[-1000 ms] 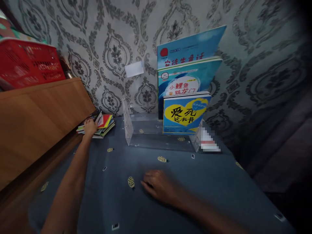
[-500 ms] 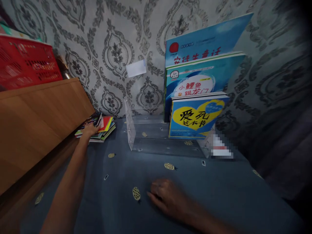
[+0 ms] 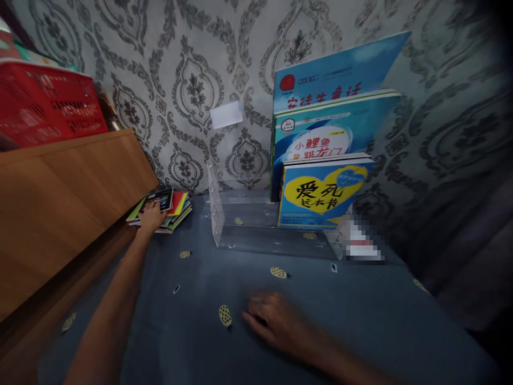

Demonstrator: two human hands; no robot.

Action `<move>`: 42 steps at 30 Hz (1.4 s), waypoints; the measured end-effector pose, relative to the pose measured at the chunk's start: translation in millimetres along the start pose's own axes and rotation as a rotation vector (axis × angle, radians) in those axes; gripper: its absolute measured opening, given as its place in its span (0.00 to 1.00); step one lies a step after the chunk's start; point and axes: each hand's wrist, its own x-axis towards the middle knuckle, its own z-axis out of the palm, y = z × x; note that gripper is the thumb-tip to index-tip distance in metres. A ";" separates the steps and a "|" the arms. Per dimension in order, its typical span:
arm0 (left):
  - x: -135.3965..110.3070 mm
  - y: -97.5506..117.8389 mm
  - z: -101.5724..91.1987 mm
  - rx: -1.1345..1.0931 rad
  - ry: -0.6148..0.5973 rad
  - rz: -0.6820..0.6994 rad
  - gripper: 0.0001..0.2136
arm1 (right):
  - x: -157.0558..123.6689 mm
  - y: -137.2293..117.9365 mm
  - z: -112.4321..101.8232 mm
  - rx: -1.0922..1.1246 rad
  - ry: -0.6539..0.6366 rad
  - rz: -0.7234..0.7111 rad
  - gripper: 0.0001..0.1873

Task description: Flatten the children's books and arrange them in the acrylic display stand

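Observation:
My left hand (image 3: 153, 217) is at a small pile of books (image 3: 180, 213) on the left of the cloth. Its fingers lie over the near edge of a dark-covered book (image 3: 162, 198) on top and grip it; the thumb is hard to make out. Nearer to me, my right hand (image 3: 270, 321) rests on the cloth, loosely curled with nothing visible in it, slightly blurred. Between and beyond the hands stands a clear stepped acrylic rack (image 3: 216, 214). Upright on its right side are a blue-and-yellow book (image 3: 324, 195), a teal book (image 3: 360, 120) and a taller blue book (image 3: 372, 59).
Blue cloth with pineapple prints (image 3: 192, 321) covers the surface. A wooden cabinet (image 3: 72, 198) borders the left, bearing a red basket (image 3: 52, 107). A white label (image 3: 226, 115) is on the patterned wall (image 3: 196, 91) behind. A pixelated white item (image 3: 363, 243) lies right of the rack.
The dark book has shifted slightly right and turned on the pile under my left hand. My right hand has stayed in place. The view has moved a little.

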 end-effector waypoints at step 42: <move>-150.2 34.4 8.4 -0.193 -0.377 0.362 0.22 | 1.8 -0.7 3.0 0.023 0.056 -0.039 0.17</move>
